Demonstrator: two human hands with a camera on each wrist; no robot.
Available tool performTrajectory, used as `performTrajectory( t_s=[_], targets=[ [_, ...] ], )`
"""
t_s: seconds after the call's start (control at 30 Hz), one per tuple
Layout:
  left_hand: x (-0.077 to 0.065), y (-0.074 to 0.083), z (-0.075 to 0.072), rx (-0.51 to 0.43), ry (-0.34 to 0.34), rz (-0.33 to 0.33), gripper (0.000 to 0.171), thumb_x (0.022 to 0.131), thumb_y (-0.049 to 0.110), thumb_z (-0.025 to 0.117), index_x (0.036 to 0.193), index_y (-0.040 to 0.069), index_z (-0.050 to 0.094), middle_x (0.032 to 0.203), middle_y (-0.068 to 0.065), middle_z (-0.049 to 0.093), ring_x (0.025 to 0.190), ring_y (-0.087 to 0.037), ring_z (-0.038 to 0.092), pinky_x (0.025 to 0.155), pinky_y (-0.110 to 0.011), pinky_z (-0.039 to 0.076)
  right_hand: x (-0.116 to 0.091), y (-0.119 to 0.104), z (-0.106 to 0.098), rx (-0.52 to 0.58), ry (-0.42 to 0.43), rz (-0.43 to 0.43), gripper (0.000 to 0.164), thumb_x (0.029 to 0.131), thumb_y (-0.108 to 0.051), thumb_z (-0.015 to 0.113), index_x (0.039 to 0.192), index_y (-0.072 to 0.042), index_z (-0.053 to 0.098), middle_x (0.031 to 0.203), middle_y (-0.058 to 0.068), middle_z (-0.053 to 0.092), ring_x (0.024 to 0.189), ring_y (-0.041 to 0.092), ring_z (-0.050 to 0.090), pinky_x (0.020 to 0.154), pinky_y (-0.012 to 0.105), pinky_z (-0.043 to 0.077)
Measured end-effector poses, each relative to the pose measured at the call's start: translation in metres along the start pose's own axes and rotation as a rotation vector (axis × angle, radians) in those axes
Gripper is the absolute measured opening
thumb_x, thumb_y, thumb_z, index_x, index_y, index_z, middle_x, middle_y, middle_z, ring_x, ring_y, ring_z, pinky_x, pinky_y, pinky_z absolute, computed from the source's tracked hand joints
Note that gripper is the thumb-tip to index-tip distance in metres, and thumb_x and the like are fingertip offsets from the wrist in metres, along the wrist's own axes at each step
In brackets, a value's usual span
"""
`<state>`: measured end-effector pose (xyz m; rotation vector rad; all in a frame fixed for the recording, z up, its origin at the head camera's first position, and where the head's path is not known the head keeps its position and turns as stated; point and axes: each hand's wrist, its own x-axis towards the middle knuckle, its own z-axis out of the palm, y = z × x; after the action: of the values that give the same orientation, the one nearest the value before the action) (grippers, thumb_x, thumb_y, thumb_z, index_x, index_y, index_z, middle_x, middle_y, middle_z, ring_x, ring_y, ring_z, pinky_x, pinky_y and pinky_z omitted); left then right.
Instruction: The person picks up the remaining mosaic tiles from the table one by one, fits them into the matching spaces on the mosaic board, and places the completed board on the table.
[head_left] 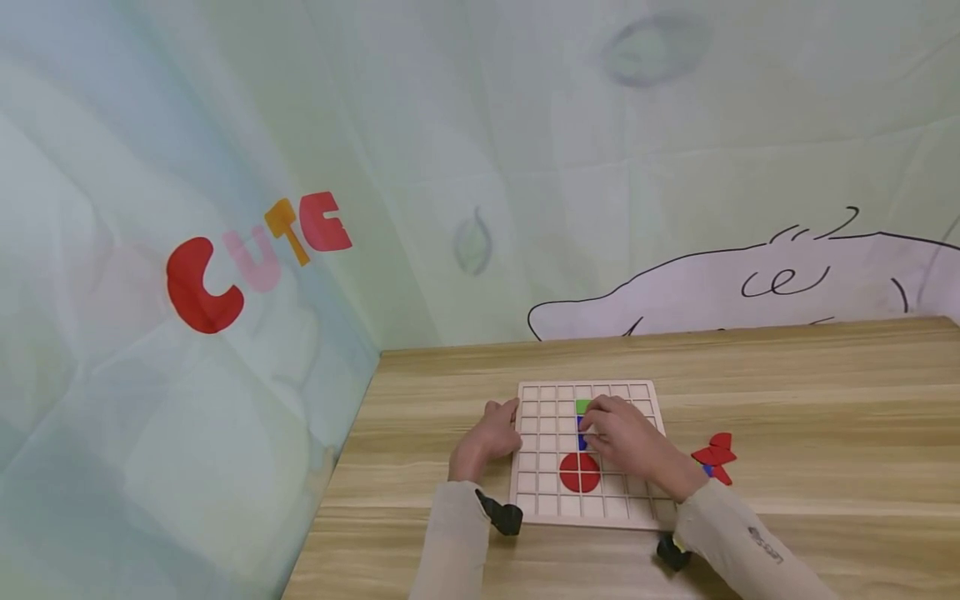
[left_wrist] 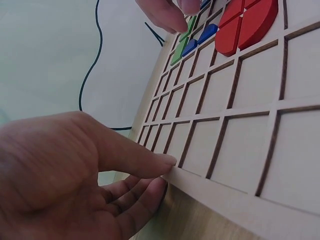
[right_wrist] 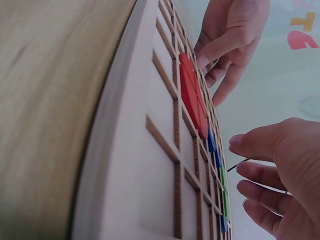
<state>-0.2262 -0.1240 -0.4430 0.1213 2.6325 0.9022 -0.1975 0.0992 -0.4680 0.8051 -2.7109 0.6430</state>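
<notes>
A square wooden grid board (head_left: 528,483) lies on the table. My left hand (head_left: 489,437) holds its left edge; in the left wrist view the thumb (left_wrist: 145,162) rests on the rim with the other fingers below it at the side. Over the board's middle, my right hand (head_left: 628,437) hovers beside the blue pieces (left_wrist: 207,33). In the right wrist view its thumb and fingers stand apart with nothing between them. Red quarter-round pieces (head_left: 571,463) form a circle in the cells. Green pieces (head_left: 583,407) sit beyond the blue ones, partly hidden by the right hand.
Several loose red pieces (head_left: 716,455) and a bit of blue lie on the table (head_left: 840,417) to the right of the board. A printed cloth backdrop (head_left: 480,167) rises along the table's back and left edges. Black wrist-worn devices (head_left: 506,518) show near the board's front corners.
</notes>
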Motion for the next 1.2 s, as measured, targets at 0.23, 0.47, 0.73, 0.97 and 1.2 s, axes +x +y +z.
performTrajectory(
  t_s=[0.23,0.47,0.73,0.97,1.2],
  targets=[
    [-0.002,0.000,0.000,-0.023,-0.002,-0.004,0.075,0.079,-0.008,0.053,0.149,0.008,0.033,0.126,-0.017,0.036,0.092,-0.027,0.043,0.069,-0.032,0.035,-0.004,-0.001,-0.006,0.015,0.002,0.016,0.008,0.080,-0.012,0.075,0.087,-0.014,0.072,0.100,0.001,0.062,0.094,0.019,0.057,0.084,0.039,0.048],
    [-0.001,-0.002,0.001,-0.019,-0.006,0.002,0.075,0.079,-0.008,0.053,0.149,0.009,0.032,0.127,-0.018,0.036,0.093,-0.027,0.043,0.071,-0.032,0.035,-0.011,-0.003,-0.014,0.027,-0.027,0.066,0.012,0.079,-0.011,0.076,0.090,-0.014,0.071,0.103,0.002,0.061,0.097,0.020,0.056,0.088,0.040,0.048],
    [-0.002,-0.002,0.001,-0.024,-0.004,-0.005,0.075,0.079,-0.007,0.053,0.149,0.008,0.032,0.129,-0.018,0.035,0.094,-0.028,0.043,0.070,-0.033,0.035,-0.021,0.004,-0.029,0.040,-0.018,0.104,0.014,0.080,-0.009,0.074,0.092,-0.013,0.071,0.106,0.005,0.061,0.100,0.022,0.056,0.087,0.040,0.050],
    [-0.003,0.000,0.001,-0.030,-0.005,-0.011,0.074,0.080,-0.006,0.053,0.149,0.009,0.032,0.128,-0.017,0.036,0.094,-0.027,0.043,0.071,-0.033,0.035,-0.032,0.013,-0.045,0.055,0.007,0.134,0.014,0.081,-0.008,0.073,0.095,-0.010,0.072,0.111,0.011,0.062,0.107,0.030,0.056,0.091,0.047,0.048],
    [-0.002,0.000,0.000,-0.025,-0.004,-0.024,0.075,0.080,-0.005,0.052,0.150,0.012,0.032,0.132,-0.016,0.035,0.099,-0.028,0.042,0.073,-0.033,0.035,-0.045,0.028,-0.057,0.019,0.075,0.088,0.012,0.078,-0.002,0.073,0.089,-0.008,0.070,0.105,0.012,0.062,0.100,0.030,0.058,0.086,0.048,0.048]
  ],
)
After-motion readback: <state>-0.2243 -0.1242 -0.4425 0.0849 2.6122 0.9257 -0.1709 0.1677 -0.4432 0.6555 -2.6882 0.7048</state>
